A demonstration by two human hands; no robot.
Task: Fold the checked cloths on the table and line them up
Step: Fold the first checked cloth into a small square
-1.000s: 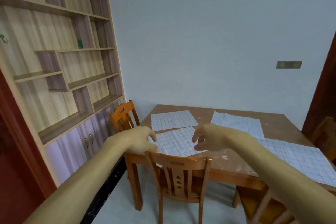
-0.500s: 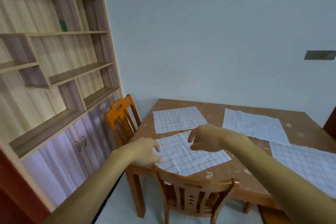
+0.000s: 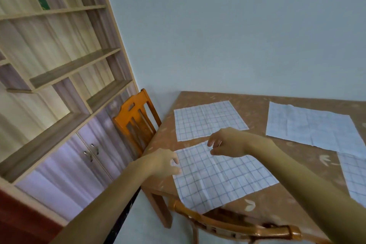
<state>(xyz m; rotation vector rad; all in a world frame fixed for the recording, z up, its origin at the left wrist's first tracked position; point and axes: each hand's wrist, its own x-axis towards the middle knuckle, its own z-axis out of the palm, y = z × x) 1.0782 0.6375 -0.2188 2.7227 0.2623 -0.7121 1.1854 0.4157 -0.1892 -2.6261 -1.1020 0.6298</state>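
Head view: four checked cloths lie flat and unfolded on the brown desk. Nearest cloth at the desk's near left corner, second cloth beyond it toward the far left corner, third cloth to the right, fourth cloth cut off at the right edge. Left hand over the nearest cloth's left edge, fingers loosely curled, contact unclear. Right hand over its far edge, fingers curled, nothing visibly held. Orange chair at the desk's left edge.
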